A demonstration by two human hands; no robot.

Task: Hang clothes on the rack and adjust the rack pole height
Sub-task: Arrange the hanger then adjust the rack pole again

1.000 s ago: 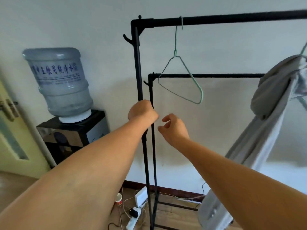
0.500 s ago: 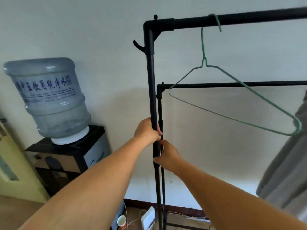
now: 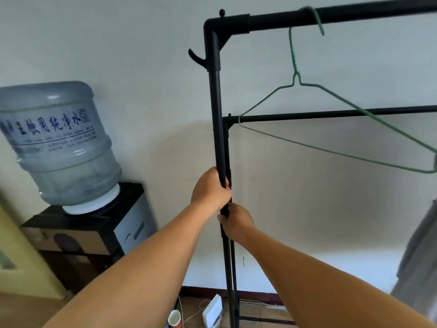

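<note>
A black clothes rack stands before me, its near upright pole (image 3: 216, 119) rising to a corner joint and a top bar (image 3: 354, 16). My left hand (image 3: 210, 189) is wrapped around the upright at mid height. Just below it my right hand (image 3: 236, 221) grips the same pole at a thicker collar section. An empty green wire hanger (image 3: 331, 129) hangs from the top bar, tilted. A grey garment (image 3: 416, 263) shows at the right edge, mostly cut off. A second, lower rack bar (image 3: 331, 114) runs behind.
A water dispenser (image 3: 94, 235) with a large blue bottle (image 3: 56, 143) stands to the left against the wall. On the floor by the rack's foot lie a white power strip (image 3: 212, 313), cables and a paper cup (image 3: 175, 319). A yellow door edge (image 3: 14, 256) is at far left.
My right hand came from open air onto the pole below my left hand and closed on it. The view moved closer and up, so the grey garment slid off to the right.
</note>
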